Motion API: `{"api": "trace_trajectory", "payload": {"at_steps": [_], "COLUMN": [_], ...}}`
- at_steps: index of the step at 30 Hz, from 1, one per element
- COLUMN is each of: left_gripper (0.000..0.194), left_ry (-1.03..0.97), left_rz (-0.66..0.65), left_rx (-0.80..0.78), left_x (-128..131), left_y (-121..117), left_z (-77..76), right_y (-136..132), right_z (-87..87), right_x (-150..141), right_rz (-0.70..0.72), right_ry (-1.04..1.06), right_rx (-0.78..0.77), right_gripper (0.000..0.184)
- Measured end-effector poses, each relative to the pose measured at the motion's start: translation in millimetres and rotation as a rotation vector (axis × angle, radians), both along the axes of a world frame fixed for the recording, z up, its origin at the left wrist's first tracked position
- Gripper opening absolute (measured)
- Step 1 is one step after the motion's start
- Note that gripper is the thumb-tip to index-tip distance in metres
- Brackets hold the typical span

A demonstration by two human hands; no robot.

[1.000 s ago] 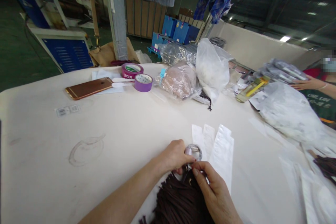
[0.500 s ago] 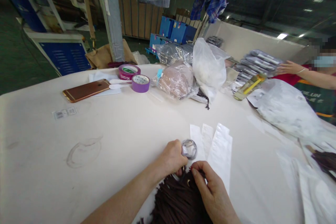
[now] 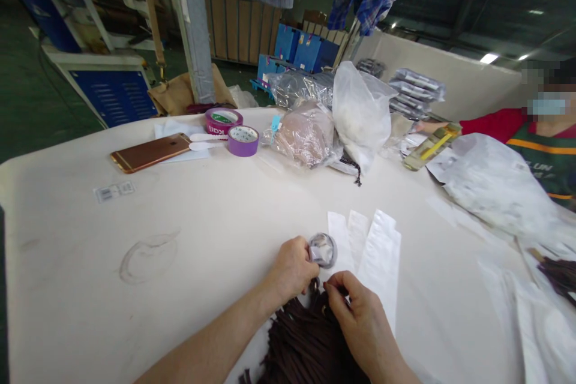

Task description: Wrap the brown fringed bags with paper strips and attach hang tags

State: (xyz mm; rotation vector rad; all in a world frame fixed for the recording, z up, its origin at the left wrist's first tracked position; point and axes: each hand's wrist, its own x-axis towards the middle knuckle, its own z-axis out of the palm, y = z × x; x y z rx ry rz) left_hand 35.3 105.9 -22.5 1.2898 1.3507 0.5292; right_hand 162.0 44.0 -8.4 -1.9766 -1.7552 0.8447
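A thick bundle of dark brown cords (image 3: 306, 342) lies at the table's near edge, below both hands. My left hand (image 3: 292, 267) is closed over its upper end; a small shiny metal piece (image 3: 315, 283) peeks out under the fingers, and most of what it grips is hidden. Right against its knuckles is a clear round roll or dish (image 3: 324, 251). My right hand (image 3: 355, 303) has thumb and forefinger pinched together at the top of the brown cords. Beyond it lie several white strips (image 3: 378, 252), flat and fanned out.
Farther back are a phone (image 3: 150, 153), two purple tape rolls (image 3: 243, 141) and plastic bags (image 3: 362, 114). A bottle of yellowish liquid (image 3: 432, 147) lies at right, beside a large white bag (image 3: 495, 186). Across the table a co-worker's red sleeve (image 3: 495, 123) reaches in.
My hands stay at the top of the cords, with only slight finger movement. The co-worker's arm has lowered from the stacked packets toward the table. The view has shifted slightly.
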Motion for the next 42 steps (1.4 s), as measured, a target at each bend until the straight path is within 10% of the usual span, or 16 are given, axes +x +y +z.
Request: {"api": "trace_trajectory", "payload": {"at_steps": [18, 42], "left_gripper": [0.021, 0.026], "left_ry": [0.054, 0.106], "left_rz": [-0.011, -0.042], "left_rx": [-0.005, -0.008], "left_x": [-1.8, -3.8], "left_y": [2.3, 4.5], "left_z": [-0.4, 4.2], "right_y": [3.0, 1.2], "right_z": [-6.4, -0.3], "right_x": [-4.9, -1.6], "right_rz": [-0.080, 0.169], "right_ry": [0.094, 0.000], "right_rx": [0.021, 0.135], "right_gripper": [0.028, 0.023]}}
